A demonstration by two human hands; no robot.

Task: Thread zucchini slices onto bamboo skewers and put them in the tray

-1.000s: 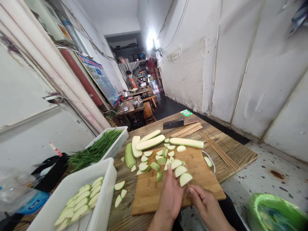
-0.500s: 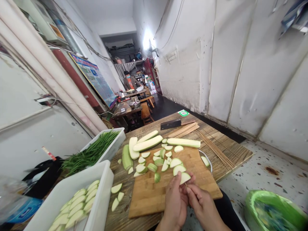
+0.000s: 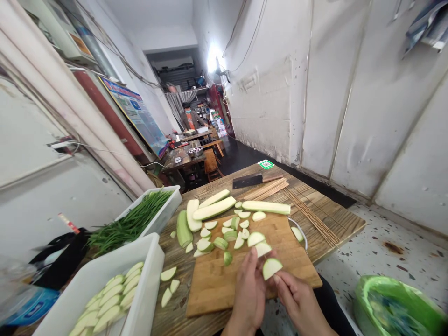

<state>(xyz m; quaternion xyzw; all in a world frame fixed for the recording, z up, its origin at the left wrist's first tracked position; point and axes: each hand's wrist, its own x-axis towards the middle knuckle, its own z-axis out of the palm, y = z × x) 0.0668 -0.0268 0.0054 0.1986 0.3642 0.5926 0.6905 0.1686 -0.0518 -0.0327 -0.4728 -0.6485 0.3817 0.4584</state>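
My left hand [image 3: 249,291] and my right hand [image 3: 298,301] meet over the near edge of a wooden cutting board [image 3: 217,284]. A half-round pale green zucchini slice [image 3: 271,267] stands between their fingertips, on the tip of a thin skewer pinched in my right hand. My left hand's fingers curl beside the slice and reach a second slice [image 3: 262,248] on the board. Several more cut slices [image 3: 224,233] lie scattered on the board's far half. Long zucchini halves [image 3: 213,207] lie behind them.
A white tray [image 3: 154,254] at the near left holds skewered slices; another white tray [image 3: 173,198] holds green chives. A cleaver [image 3: 248,180] and bamboo skewers [image 3: 311,214] lie on the far table. A green bin [image 3: 399,308] stands on the floor at right. A person stands far down the corridor.
The slice between my hands has moved a little lower and toward me, and both hands have shifted slightly with it. The camera has tilted a bit.
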